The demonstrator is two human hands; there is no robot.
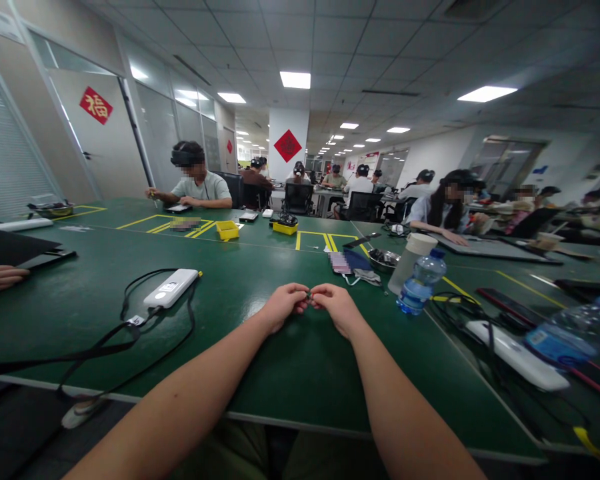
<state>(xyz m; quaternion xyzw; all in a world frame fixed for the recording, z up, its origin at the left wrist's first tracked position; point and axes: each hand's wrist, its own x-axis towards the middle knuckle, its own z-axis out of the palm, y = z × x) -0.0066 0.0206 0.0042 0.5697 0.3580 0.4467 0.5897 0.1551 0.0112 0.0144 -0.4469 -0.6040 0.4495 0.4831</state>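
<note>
Both my hands meet over the green tabletop (300, 380), fingertips almost touching. My left hand (286, 307) has thumb and fingers pinched together. Opposite it, my right hand (334, 305) makes a similar pinch. Something tiny and dark sits between the fingertips, too small and too covered by the fingers to name. To the right of my hands stand a clear water bottle with a blue cap (422, 283) and a pale tumbler (411, 263). A white power bank (173, 289) with black cables lies to the left.
Farther back are yellow bins (227, 231), a metal bowl (384, 259) and a dark blue pouch (355, 261). A second white device (517, 353) and a lying bottle (575, 333) are at right. A person (197, 180) sits across the table; another's hand (3, 277) rests at far left.
</note>
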